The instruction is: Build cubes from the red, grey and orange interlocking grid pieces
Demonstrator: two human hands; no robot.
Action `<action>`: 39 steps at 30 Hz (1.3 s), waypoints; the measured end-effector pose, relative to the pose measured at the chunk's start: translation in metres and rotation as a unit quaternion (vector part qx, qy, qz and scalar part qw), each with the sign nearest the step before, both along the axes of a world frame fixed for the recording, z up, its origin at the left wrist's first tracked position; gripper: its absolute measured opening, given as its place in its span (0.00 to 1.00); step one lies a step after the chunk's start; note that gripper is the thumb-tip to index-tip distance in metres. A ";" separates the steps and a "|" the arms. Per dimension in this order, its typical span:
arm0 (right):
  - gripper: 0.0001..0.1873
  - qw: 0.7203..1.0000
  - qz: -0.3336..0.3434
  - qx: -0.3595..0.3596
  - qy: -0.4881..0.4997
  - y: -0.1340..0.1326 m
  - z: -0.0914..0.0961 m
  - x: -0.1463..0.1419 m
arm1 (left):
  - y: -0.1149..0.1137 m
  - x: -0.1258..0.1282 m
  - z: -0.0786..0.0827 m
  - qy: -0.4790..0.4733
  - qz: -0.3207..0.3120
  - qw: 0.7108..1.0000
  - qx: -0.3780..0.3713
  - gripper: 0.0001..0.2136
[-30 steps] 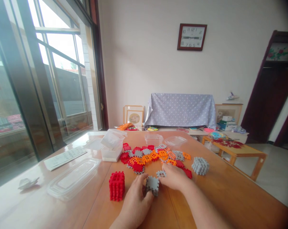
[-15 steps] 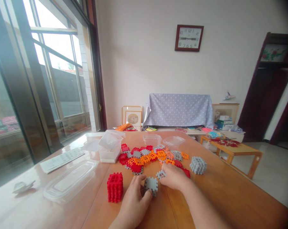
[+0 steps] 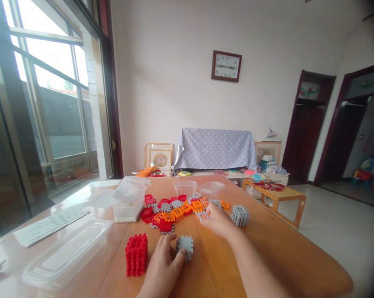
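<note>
My left hand (image 3: 164,263) is curled round the left side of a small stack of grey notched tiles (image 3: 185,245), its thumb at the front. The top tile is solid, without holes. To the left stands a tall stack of red notched tiles (image 3: 136,255). My right hand (image 3: 217,219) reaches to the right part of a loose pile of red, orange and grey tiles (image 3: 177,213). Its fingers pinch a grey tile with cut-outs (image 3: 202,215). Right of that hand sits another stack of grey tiles (image 3: 240,215).
Two clear plastic boxes (image 3: 125,214) stand left of the pile. A clear lid (image 3: 70,248) and a printed sheet (image 3: 52,223) lie at the left. A clear tub (image 3: 185,186) and another lid (image 3: 211,188) are behind the pile. A low wooden table (image 3: 276,198) stands beyond the right edge.
My right hand has moved away from me towards the pile with the grey tile. My left hand stays at the grey stack. The whole view has turned to the right.
</note>
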State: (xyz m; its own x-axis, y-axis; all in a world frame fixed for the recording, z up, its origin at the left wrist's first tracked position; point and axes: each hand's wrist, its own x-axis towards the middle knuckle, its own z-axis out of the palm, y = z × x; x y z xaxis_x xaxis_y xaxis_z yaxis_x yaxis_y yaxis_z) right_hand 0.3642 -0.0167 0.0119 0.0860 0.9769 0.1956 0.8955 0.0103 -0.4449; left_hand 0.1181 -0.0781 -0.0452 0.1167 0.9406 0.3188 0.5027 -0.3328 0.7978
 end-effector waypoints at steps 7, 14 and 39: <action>0.17 0.991 -0.088 0.025 0.094 -0.005 -0.020 0.057 | 0.001 0.000 0.002 0.004 -0.004 1.000 0.002 0.18; 0.21 0.978 -0.183 0.066 0.072 -0.013 -0.007 0.123 | 0.003 0.000 -0.002 0.006 -0.002 1.000 0.002 0.19; 0.16 0.972 -0.188 0.130 0.052 -0.029 0.012 0.125 | 0.006 0.000 -0.002 0.015 -0.015 1.000 -0.011 0.19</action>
